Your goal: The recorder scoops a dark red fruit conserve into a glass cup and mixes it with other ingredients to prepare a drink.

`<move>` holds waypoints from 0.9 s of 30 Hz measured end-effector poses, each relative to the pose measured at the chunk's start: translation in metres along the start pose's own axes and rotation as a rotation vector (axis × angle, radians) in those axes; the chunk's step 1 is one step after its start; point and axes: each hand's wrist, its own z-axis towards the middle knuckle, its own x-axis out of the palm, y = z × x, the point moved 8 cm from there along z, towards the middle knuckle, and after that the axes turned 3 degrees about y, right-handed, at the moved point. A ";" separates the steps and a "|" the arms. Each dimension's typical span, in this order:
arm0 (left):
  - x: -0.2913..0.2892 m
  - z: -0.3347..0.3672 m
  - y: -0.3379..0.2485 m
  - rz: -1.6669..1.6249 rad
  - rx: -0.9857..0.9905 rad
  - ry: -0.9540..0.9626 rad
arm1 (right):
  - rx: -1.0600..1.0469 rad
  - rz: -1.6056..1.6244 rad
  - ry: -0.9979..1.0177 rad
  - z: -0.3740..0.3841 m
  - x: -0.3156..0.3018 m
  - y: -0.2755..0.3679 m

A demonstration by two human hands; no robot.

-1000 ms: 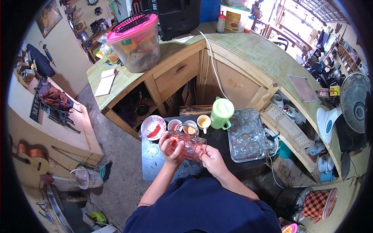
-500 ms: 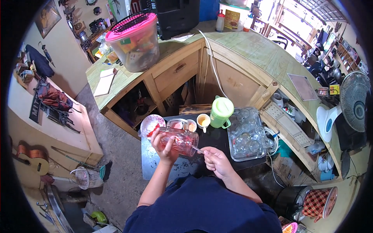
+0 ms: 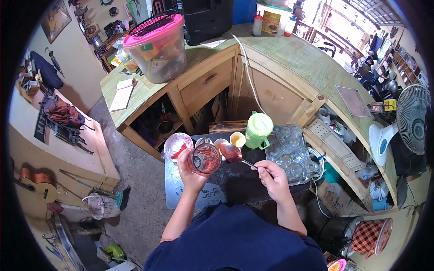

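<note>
A wooden cabinet (image 3: 205, 81) with a pale green top bends around the far side of the dark worktop (image 3: 242, 185). Left of the worktop are grey floor (image 3: 135, 162) and cream walls (image 3: 88, 67); far beyond its right end, daylight fills an opening (image 3: 350, 19).

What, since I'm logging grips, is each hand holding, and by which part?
The left hand holds a glass by its side; the right hand holds a spoon by its handle.

Daylight blows out the opening (image 3: 350, 32) at upper right; the open cupboard (image 3: 149, 121) sits in deep shadow; fisheye distortion bends outer lines.
</note>
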 end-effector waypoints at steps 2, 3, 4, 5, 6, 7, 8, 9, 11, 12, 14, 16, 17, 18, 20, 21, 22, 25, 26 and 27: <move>0.003 0.003 -0.007 0.026 0.031 0.029 | -0.142 -0.166 -0.039 0.003 0.000 0.017; 0.004 0.004 -0.012 0.054 0.061 0.056 | -0.284 -0.331 -0.077 0.003 0.001 0.032; 0.002 0.006 -0.016 0.055 0.059 0.056 | -0.282 -0.331 -0.075 0.004 0.002 0.041; 0.002 0.009 -0.025 0.124 0.097 0.081 | -0.235 -0.533 -0.040 0.004 0.007 0.052; 0.003 0.010 -0.032 0.193 0.136 0.106 | -0.186 -0.734 -0.006 0.005 0.010 0.059; 0.002 0.011 -0.033 0.194 0.137 0.107 | -0.185 -0.734 -0.007 0.007 0.012 0.063; 0.001 0.010 -0.036 0.231 0.167 0.106 | -0.284 -0.888 0.028 0.009 0.021 0.072; 0.002 0.010 -0.040 0.265 0.198 0.107 | -0.383 -1.043 0.061 0.009 0.031 0.078; 0.003 0.011 -0.046 0.300 0.217 0.115 | -0.434 -1.096 0.112 0.016 0.045 0.076; 0.005 0.011 -0.050 0.334 0.236 0.120 | -0.487 -1.151 0.165 0.019 0.055 0.073; 0.012 0.010 -0.055 0.321 0.243 0.136 | -0.521 -1.213 0.210 0.025 0.063 0.060; 0.016 0.008 -0.057 0.321 0.242 0.145 | -0.578 -1.256 0.242 0.029 0.074 0.053; 0.017 0.008 -0.058 0.320 0.239 0.147 | -0.573 -1.279 0.227 0.033 0.073 0.049; 0.016 0.008 -0.057 0.324 0.232 0.147 | -0.576 -1.276 0.232 0.035 0.074 0.051; 0.013 0.008 -0.055 0.317 0.220 0.137 | -0.544 -1.292 0.192 0.040 0.067 0.057; 0.010 0.009 -0.054 0.309 0.208 0.129 | -0.567 -1.274 0.153 0.040 0.062 0.063; 0.008 0.009 -0.053 0.310 0.207 0.127 | -0.567 -1.273 0.156 0.040 0.059 0.070; 0.000 0.009 -0.041 0.390 0.127 0.117 | -0.516 -1.315 0.060 0.036 0.041 0.096; -0.003 0.008 -0.037 0.393 0.124 0.113 | -0.519 -1.313 0.065 0.034 0.039 0.101; -0.006 0.007 -0.034 0.385 0.125 0.098 | -0.535 -1.268 0.052 0.032 0.035 0.108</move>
